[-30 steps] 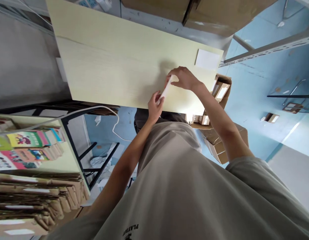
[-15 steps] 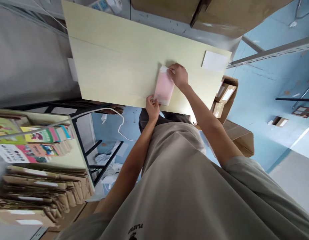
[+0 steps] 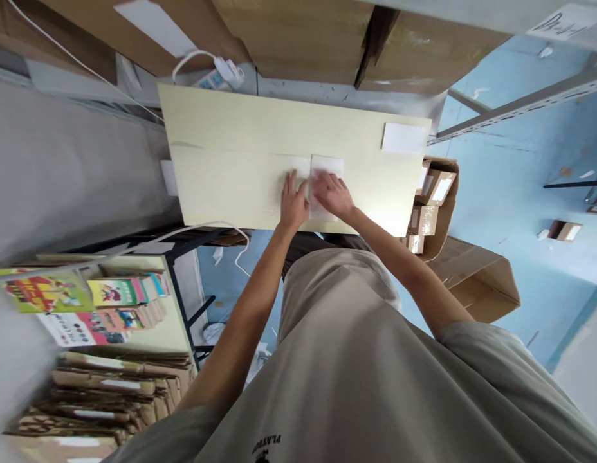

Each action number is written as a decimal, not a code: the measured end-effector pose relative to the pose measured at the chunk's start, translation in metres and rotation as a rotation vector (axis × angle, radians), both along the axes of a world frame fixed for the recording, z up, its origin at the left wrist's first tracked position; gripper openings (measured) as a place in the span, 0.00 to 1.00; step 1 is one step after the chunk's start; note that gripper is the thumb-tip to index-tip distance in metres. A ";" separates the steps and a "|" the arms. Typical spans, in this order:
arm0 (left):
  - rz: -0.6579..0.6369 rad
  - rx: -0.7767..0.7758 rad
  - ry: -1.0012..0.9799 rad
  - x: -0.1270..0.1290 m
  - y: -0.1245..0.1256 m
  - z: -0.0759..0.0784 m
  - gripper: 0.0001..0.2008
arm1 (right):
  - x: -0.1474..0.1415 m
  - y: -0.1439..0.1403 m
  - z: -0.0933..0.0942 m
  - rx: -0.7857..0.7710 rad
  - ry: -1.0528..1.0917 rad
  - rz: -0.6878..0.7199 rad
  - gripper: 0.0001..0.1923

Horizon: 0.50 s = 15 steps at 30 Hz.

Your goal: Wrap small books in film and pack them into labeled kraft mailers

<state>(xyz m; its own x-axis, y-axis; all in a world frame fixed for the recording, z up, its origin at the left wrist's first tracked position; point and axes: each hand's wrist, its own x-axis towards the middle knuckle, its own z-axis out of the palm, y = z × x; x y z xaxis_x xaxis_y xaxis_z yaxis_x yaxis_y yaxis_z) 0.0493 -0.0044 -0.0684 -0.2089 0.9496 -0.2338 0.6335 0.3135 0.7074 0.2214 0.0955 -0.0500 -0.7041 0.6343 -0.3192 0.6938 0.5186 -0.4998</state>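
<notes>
A flat, pale packet [image 3: 327,164] with a faint pink tint lies on the cream tabletop [image 3: 231,128] near its front edge. My right hand [image 3: 333,195] rests over the packet and covers much of its middle; its fingertips are smeared by motion, but the hand looks laid flat rather than gripping. Just to the left, my left hand [image 3: 293,202] is on the tabletop with its fingers apart, the thumb side close to the packet's left edge. What is inside the packet cannot be made out.
A white paper [image 3: 403,137] lies at the table's right end. Large cardboard boxes [image 3: 298,38] and a power strip [image 3: 214,80] stand behind. Opened cartons [image 3: 477,276] are at right, books [image 3: 118,291] and folded cardboard [image 3: 100,386] at left. A white cable [image 3: 202,225] crosses the left side.
Both hands have let go of the packet's edges. It now lies flat on the table, with my right hand over it and my left beside it. The camera view has shifted.
</notes>
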 end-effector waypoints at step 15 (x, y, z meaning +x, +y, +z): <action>-0.434 -0.341 0.266 -0.025 0.055 0.056 0.32 | -0.036 -0.009 0.051 -0.107 -0.261 -0.079 0.32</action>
